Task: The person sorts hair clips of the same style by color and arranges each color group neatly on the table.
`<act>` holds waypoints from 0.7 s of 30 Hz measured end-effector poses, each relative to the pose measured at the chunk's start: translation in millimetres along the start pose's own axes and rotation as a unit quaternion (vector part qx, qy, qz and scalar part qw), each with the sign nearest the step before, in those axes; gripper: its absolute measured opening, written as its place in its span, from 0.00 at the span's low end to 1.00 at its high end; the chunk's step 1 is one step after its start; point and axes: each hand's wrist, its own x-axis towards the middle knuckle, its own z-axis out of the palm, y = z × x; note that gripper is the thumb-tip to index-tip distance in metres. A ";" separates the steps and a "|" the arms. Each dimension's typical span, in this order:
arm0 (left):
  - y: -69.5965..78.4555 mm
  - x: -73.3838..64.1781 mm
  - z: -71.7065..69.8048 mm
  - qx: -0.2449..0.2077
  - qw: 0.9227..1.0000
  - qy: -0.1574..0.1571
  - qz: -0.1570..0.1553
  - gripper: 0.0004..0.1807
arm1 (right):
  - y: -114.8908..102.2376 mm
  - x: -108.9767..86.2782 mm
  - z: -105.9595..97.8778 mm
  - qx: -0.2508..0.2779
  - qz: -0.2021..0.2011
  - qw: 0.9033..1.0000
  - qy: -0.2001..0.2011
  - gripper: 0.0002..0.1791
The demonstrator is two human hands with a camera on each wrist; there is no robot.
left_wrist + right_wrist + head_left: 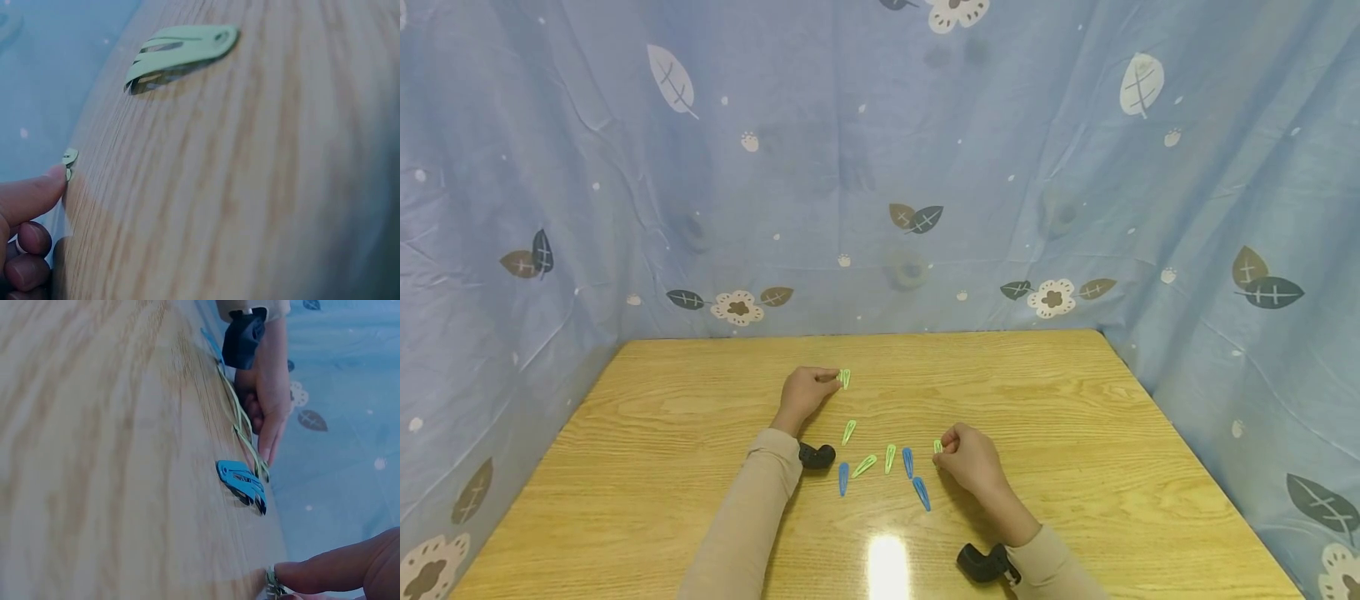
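Toward the back of the table, my left hand (807, 393) pinches a green snap hair clip (840, 377) between thumb and fingers. Right beside it lies a second green hair clip (847, 379). In the left wrist view the thumb (37, 197) covers part of this pair. My right hand (973, 460), nearer the front, has another green hair clip (937, 447) between thumb and fingertips, its lower part hidden. Between the hands lie three more green clips, one of them close by (890, 458), and three blue hair clips, including a blue clip (907, 462) left of my right hand.
The wooden table (1075, 400) reaches back to a blue patterned curtain (850, 167) that also hangs at both sides. A black wrist mount (817, 456) sits at the left sleeve, another black mount (983, 563) at the right. Light glares off the table's front (888, 571).
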 end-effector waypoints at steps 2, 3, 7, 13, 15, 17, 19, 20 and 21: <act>-1.0 0.4 0.3 -0.001 1.000 0.000 0.001 0.16 | 0.0 -0.8 -0.9 0.006 -0.003 1.000 0.000 0.10; -1.7 0.8 0.5 0.000 1.000 0.000 0.002 0.16 | 0.1 -0.9 -1.2 0.007 -0.004 1.000 0.000 0.10; -2.2 1.5 1.0 0.001 1.000 0.002 0.002 0.15 | 1.5 -0.8 -1.6 0.009 -0.009 1.000 0.000 0.09; -0.9 0.4 0.3 0.004 1.000 0.004 -0.001 0.15 | 5.2 2.0 -0.3 0.035 -0.006 0.999 -0.004 0.11; -0.2 -0.4 0.1 0.007 1.000 0.005 0.001 0.16 | 6.3 3.4 -0.1 0.060 0.000 0.998 -0.008 0.10; 0.1 -1.1 0.2 0.009 1.000 0.006 0.005 0.16 | 7.8 4.7 0.0 0.088 0.005 0.996 -0.015 0.10; 0.0 -1.3 0.5 0.010 1.000 0.006 0.003 0.15 | 9.0 5.9 -0.2 0.115 0.009 0.993 -0.019 0.10; -0.1 -1.5 0.6 0.009 1.000 0.006 0.002 0.15 | 9.5 6.6 -0.4 0.127 0.013 0.992 -0.021 0.10; -0.3 -1.5 0.7 0.008 1.000 0.006 0.002 0.16 | 10.0 6.9 -0.7 0.136 0.014 0.990 -0.023 0.10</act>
